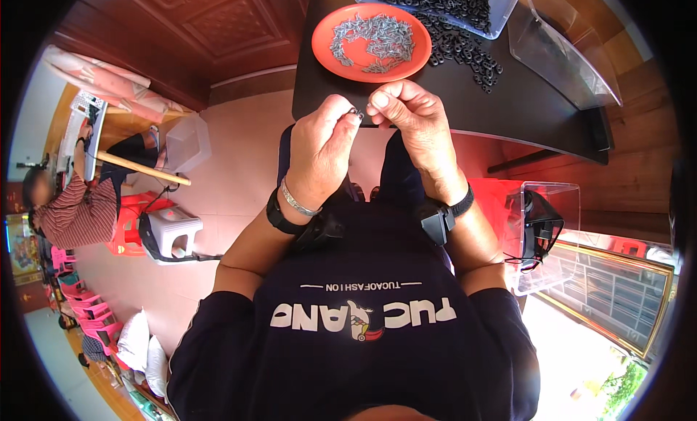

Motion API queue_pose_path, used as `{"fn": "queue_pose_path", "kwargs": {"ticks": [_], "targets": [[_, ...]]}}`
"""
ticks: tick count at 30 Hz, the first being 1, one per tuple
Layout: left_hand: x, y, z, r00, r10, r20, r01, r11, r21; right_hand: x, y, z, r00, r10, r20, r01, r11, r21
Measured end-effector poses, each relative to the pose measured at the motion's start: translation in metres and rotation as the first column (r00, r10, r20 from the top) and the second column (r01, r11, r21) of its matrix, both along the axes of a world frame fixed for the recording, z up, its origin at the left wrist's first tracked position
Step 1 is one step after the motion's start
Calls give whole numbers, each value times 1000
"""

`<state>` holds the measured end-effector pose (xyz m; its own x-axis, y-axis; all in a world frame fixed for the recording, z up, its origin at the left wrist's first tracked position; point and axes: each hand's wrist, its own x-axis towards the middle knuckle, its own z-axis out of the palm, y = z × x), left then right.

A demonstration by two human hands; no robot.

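My left hand (324,143) pinches a small dark piece (355,113) between thumb and forefinger, just off the near edge of the black table (435,110). Facing it a short gap away, my right hand (421,127) has thumb and forefinger pressed together; whatever they hold, if anything, is too small to make out. Beyond both hands an orange plate (324,55) carries many thin silver metal pieces (390,36), like small screws or pins. Right of the plate lies a loose heap of small black ring-like parts (465,50).
A translucent bin (501,21) of similar black parts stands at the back. A clear plastic panel or lid (559,54) is to its right. Beside my right arm sits a clear box (552,203) with a black object inside. Another person (80,210) sits at far left near stools (170,228).
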<state>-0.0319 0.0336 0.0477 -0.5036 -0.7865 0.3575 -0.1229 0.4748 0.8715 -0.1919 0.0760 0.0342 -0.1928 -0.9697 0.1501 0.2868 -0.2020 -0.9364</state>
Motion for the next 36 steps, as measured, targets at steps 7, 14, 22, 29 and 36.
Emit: {"fn": "queue_pose_path", "kwargs": {"ticks": [7, 14, 22, 29, 36], "targets": [[1, 1, 2, 995, 49, 83, -37, 989, -143, 7, -2, -5, 995, 41, -89, -46, 998, -54], [5, -1, -1, 996, 43, 84, -27, 983, -183, 10, -1, -3, 991, 34, -133, -38, 999, -33], [6, -1, -3, 996, 36, 87, -19, 981, -193, 12, -1, -5, 987, 48, -153, -53, 998, -28], [5, -2, -5, 996, 34, 84, -18, 983, -182, 14, 0, -3, 978, 40, -206, -41, 999, -5], [1, 2, -8, 999, 45, 10, -42, 985, -167, 23, 3, -6, 978, -23, -209, 18, 999, -27]]}}
